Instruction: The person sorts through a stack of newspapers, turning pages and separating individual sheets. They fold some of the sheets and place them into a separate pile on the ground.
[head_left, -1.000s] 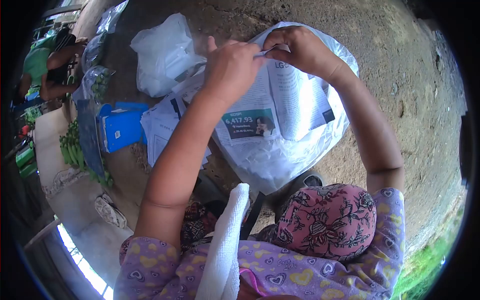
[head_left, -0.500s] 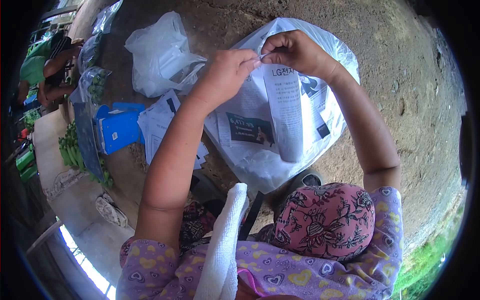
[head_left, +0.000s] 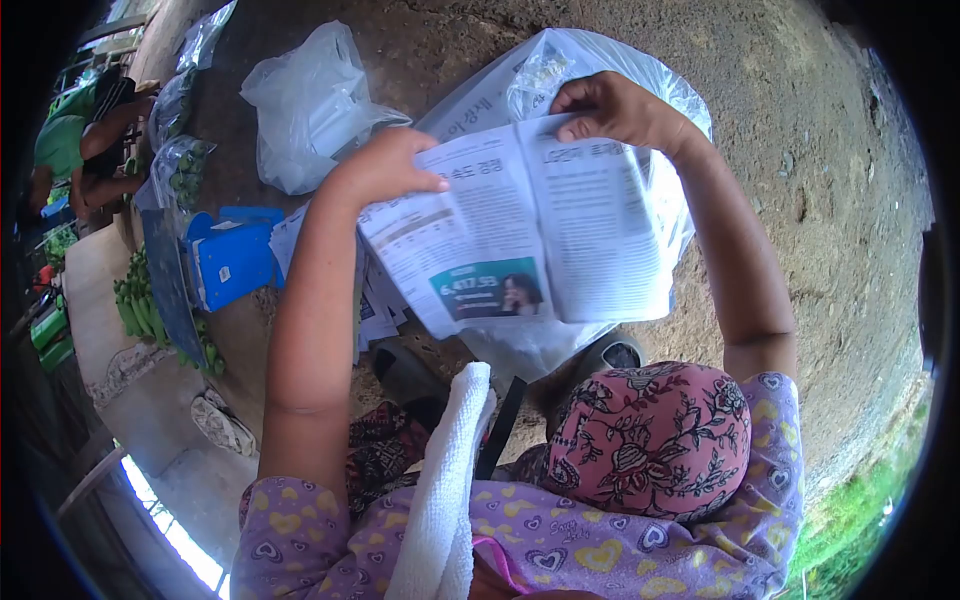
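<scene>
A printed newspaper sheet (head_left: 490,220) is spread between my two hands, with a crease down its middle. My left hand (head_left: 395,165) pinches its upper left edge, thumb on top and fingers partly hidden behind the paper. At the upper right edge, my right hand (head_left: 625,112) grips the sheet between thumb and curled fingers. Beneath the newspaper lies a large clear plastic bag (head_left: 680,95) on the ground, with more printed paper showing through it. The sheet covers much of that bag.
A crumpled plastic bag (head_left: 305,110) lies at the upper left. Below it stand a blue scale-like box (head_left: 235,265) and loose papers (head_left: 375,315). Green bananas (head_left: 140,300) are at the left, near a person in green (head_left: 62,145). My shoes (head_left: 405,372) are just below the sheet.
My hands have moved apart, the left one leftward and down, the right one slightly right. The newspaper, folded narrow before, is now opened wide between them.
</scene>
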